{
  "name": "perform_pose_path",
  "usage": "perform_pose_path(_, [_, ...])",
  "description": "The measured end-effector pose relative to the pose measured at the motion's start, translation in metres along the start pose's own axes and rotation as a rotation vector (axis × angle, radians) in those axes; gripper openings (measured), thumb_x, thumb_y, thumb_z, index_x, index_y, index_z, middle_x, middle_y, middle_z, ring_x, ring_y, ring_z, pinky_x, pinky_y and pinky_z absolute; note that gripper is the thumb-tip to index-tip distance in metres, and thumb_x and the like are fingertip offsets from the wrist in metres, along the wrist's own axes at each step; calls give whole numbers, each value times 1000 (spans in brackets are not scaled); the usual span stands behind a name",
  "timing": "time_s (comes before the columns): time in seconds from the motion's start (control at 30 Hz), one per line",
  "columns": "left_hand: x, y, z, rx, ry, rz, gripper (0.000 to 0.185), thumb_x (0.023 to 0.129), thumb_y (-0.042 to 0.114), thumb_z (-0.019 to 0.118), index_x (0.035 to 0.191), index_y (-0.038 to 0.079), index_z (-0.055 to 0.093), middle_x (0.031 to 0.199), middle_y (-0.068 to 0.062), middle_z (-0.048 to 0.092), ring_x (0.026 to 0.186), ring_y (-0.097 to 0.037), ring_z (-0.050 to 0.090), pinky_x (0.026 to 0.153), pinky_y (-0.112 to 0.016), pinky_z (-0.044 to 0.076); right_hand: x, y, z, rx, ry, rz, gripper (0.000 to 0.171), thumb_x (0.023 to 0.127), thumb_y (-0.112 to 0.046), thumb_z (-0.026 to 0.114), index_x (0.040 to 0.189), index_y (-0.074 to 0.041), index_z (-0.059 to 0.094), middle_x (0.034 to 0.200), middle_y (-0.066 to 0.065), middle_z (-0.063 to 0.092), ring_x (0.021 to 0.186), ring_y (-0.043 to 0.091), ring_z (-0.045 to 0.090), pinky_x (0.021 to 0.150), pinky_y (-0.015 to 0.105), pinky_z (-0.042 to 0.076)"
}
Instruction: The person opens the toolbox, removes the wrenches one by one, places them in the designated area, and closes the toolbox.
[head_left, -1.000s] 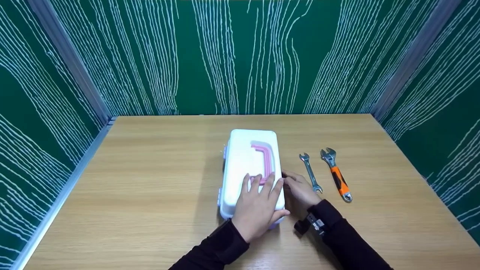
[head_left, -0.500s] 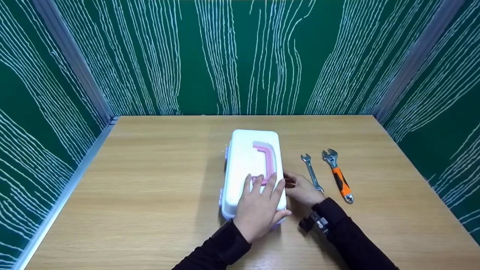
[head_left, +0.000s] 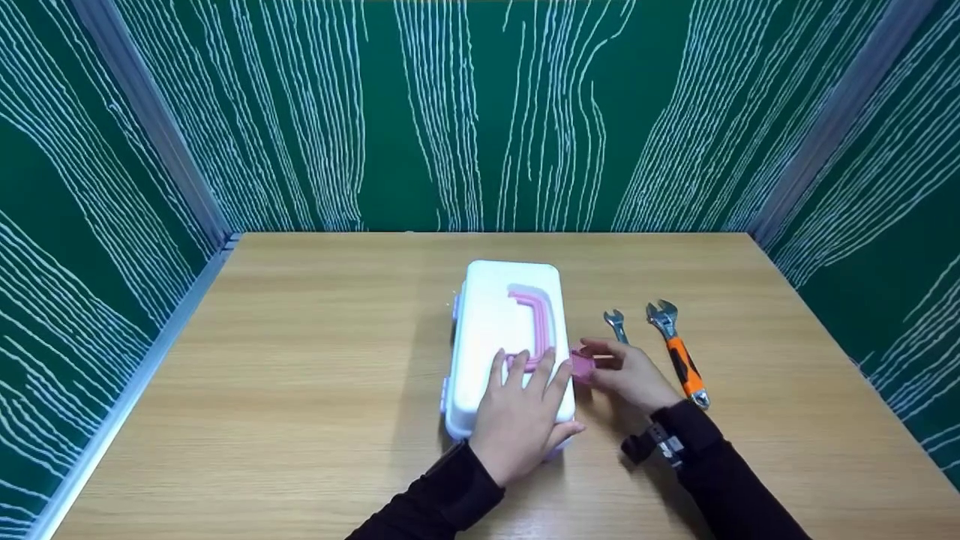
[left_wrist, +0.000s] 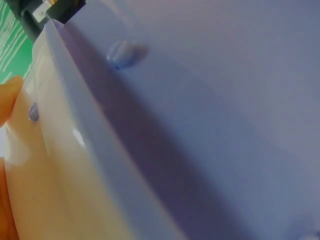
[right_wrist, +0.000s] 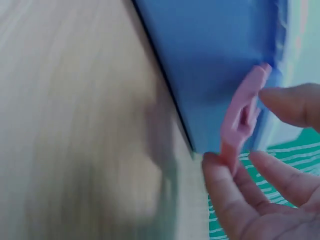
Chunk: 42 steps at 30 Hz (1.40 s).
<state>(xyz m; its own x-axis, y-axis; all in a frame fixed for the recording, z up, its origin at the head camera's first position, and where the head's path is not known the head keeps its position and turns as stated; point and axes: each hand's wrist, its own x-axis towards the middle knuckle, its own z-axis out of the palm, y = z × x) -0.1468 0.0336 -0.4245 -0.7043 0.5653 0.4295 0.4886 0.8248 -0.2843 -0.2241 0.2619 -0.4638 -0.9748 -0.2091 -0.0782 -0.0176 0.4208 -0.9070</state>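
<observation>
A white toolbox [head_left: 495, 330] with a pink handle [head_left: 535, 322] folded into its lid stands upright on the table. My left hand [head_left: 517, 427] rests on the near part of the lid, fingers straight and spread, fingertips at the handle's near end. At the box's right side my right hand [head_left: 630, 375] holds a pink latch [right_wrist: 242, 112], which sticks out from the box wall. In the right wrist view the thumb [right_wrist: 290, 102] is at the latch's upper end and a fingertip [right_wrist: 216, 165] at its lower, free end. The left wrist view shows the box wall [left_wrist: 225, 100] under the lid's edge.
An open-end wrench [head_left: 615, 324], partly hidden by my right hand, lies on the wooden table [head_left: 300, 375]. Right of it lies an adjustable wrench [head_left: 679, 354] with an orange and black grip. Green walls [head_left: 525, 112] with white lines surround the table.
My right hand has moved a little to the right, and the pink latch has swung out from the box side with it. The left hand stays on the lid.
</observation>
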Motion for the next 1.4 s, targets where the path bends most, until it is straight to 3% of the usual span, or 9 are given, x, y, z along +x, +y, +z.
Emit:
perform_pose_path(0.13, [-1,0,0,-2,9,2,77,90,74,35,145,22,45,148,-2,50,127,-26,53,110,-51,37,-5,0,-9,81,43,-1,61,90,-8,66,145,5,41,141,27,50,115,23,61,87,17,52])
perform_pose_path(0.27, [-1,0,0,2,18,4,77,89,74,36,145,22,46,147,-2,51,127,-26,54,110,-51,38,-9,-4,-14,170,54,-13,62,91,-7,66,145,6,39,143,27,47,106,6,62,88,15,52])
perform_pose_path(0.37, [-1,0,0,4,14,6,77,90,74,36,145,22,45,147,-2,51,127,-26,54,111,-51,38,-10,-8,-13,201,35,-27,64,90,-8,68,145,6,39,144,27,46,105,3,62,89,16,52])
perform_pose_path(0.63, [-1,0,0,-28,-3,0,77,90,73,37,146,21,45,148,-2,50,128,-26,52,111,-51,37,-6,-12,-5,160,23,-35,63,88,-16,72,142,2,45,138,23,54,105,9,62,89,17,52])
perform_pose_path(0.87, [-1,-1,4,40,124,11,75,89,74,38,142,22,51,141,-1,57,121,-26,58,106,-50,43,1,-14,0,23,23,-122,55,88,-26,73,136,-6,56,134,15,60,116,24,61,92,19,50])
perform_pose_path(1.0, [-1,0,4,25,104,5,76,88,74,40,144,22,48,142,-1,56,123,-26,56,107,-50,41,5,-16,2,-12,7,-142,54,87,-28,74,136,-9,59,137,13,58,122,29,59,96,22,50])
perform_pose_path(1.23, [0,0,2,-20,37,2,78,90,73,37,148,21,42,147,-2,51,127,-27,53,110,-51,38,8,-18,3,-41,-24,-149,53,91,-23,70,137,-2,55,138,19,55,124,35,57,101,34,50])
perform_pose_path(1.4, [-1,-1,3,-23,59,1,78,90,73,37,147,21,43,145,-2,53,126,-27,54,109,-51,39,10,-19,4,-43,-36,-117,52,91,-24,70,137,-3,55,137,19,57,123,34,58,99,30,51])
